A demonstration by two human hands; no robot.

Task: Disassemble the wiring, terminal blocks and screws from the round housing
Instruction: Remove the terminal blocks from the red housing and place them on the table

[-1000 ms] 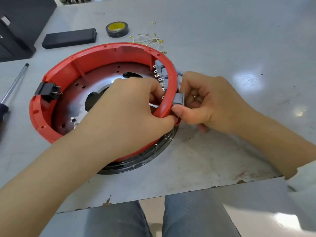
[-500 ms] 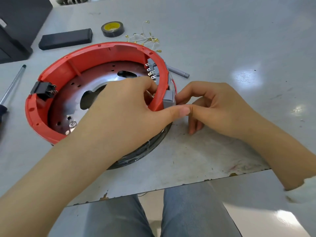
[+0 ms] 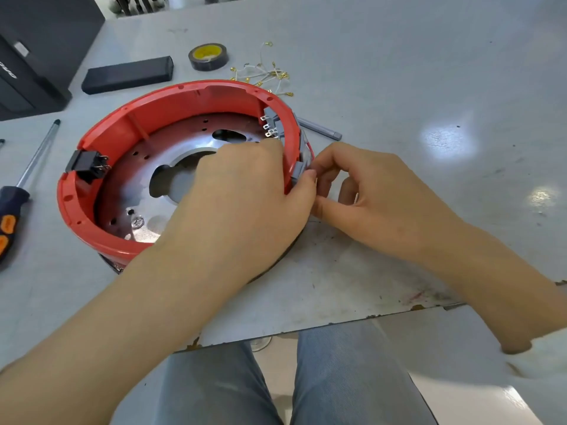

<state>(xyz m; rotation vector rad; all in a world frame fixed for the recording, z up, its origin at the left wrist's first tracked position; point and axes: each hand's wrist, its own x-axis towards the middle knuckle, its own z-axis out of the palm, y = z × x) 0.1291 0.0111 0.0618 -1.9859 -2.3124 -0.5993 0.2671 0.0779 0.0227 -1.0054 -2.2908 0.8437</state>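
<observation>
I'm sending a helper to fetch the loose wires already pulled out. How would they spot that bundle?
Start at the red round housing in the middle of the grey table. Just past its far rim, right of the roll of black tape, lies the wire bundle. It is the only tangle of thin white leads tipped with small brass-coloured terminals.

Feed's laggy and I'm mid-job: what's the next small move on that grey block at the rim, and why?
Probably push the grey terminal block outward through the red housing wall. The left hand grips the rim beside it and the right hand fingertips pinch its outer face, but it sits seated.
</observation>
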